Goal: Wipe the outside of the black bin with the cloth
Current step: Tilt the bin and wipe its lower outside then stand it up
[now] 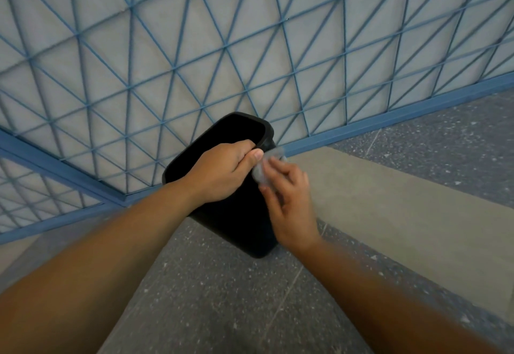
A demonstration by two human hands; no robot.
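On the bin's right side, the right hand [289,200] presses a pale cloth [262,171] against the black wall just under the rim, fingers fairly straight; the cloth is blurred. The left hand [222,172] grips the rim beside it, fingers curled inside the opening and thumb outside. The bin [239,223] is tilted, its open mouth toward the blue lattice fence [250,47], its base on the speckled grey floor [208,284]. A plain grey strip [375,200] lies to its right.
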